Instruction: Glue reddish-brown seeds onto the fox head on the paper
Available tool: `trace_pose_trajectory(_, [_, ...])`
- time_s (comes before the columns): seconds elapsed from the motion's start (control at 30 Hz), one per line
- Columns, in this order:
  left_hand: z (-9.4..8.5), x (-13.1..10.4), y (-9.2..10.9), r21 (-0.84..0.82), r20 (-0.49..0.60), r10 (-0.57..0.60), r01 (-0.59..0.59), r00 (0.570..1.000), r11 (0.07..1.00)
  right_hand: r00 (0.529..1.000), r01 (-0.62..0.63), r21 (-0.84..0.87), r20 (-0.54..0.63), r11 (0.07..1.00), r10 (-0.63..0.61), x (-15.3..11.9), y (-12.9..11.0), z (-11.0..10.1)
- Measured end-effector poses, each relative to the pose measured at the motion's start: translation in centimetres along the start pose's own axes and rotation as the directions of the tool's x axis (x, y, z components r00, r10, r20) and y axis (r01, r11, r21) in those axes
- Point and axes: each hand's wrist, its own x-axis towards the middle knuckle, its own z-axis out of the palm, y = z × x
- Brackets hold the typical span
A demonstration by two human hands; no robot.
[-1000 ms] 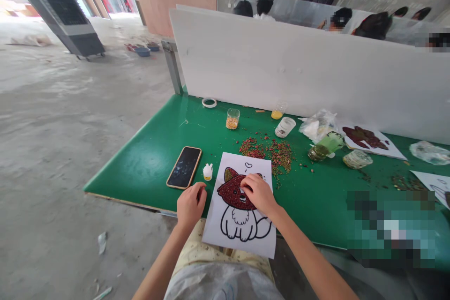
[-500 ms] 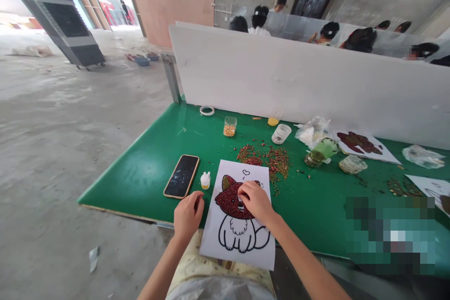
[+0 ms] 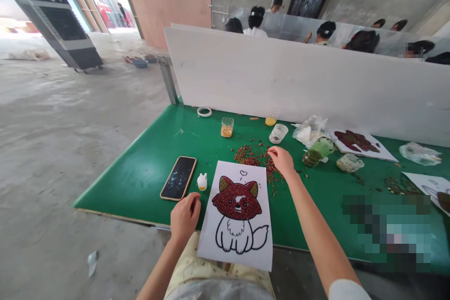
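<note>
Green tabletop point(image 3: 140, 168); fox-drawing sheet point(image 3: 235, 218) overhangs its near edge, likely light, floppy: take blank margins. Left of sheet, left hand point(image 3: 185, 215), curled, grip unclear. Beyond sheet's upper-right corner, right hand point(image 3: 283, 161), fingertips together, catch unclear, among red-and-green seeds point(image 3: 246, 155), probably hard, slippery.

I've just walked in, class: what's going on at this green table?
A person has a fox drawing in front of them. Their right hand is at the loose grains beyond it; whether the fingers hold any is too small to tell. The left hand is loosely curled at the table edge, near the phone and small white bottle. The fox's head is mostly dark red; its body is only outlined.
</note>
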Motion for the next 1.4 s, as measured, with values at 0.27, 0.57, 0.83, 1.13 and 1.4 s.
trace_pose_trajectory(0.27, [0.2, -0.8, -0.8, -0.088, -0.158, 0.085, -0.1, 0.984, 0.991, 0.998, -0.064, -0.084, 0.009, 0.994, 0.065, 6.3, 0.5, 2.0])
trace_pose_trajectory(0.57, [0.4, -1.0, -1.0, -0.051, -0.175, 0.108, -0.119, 0.979, 0.992, 0.997, -0.052, -0.166, 0.049, 0.985, 0.06, 7.2, 0.4, 3.6])
trace_pose_trajectory(0.83, [0.4, -1.0, -0.7, -0.031, -0.167, 0.099, -0.106, 0.981, 0.994, 0.993, -0.084, -0.245, 0.061, 0.966, 0.102, 7.3, 0.0, 3.8])
trace_pose_trajectory(1.13, [0.3, -0.8, -0.1, -0.018, -0.145, 0.052, -0.056, 0.988, 0.998, 0.985, -0.08, -0.338, 0.117, 0.938, 0.126, 7.6, -1.0, 4.0])
trace_pose_trajectory(1.4, [0.3, -0.8, -0.1, -0.012, -0.143, 0.048, -0.05, 0.989, 0.999, 0.992, 0.044, -0.354, 0.124, 0.934, 0.0, 6.5, -1.6, 3.2])
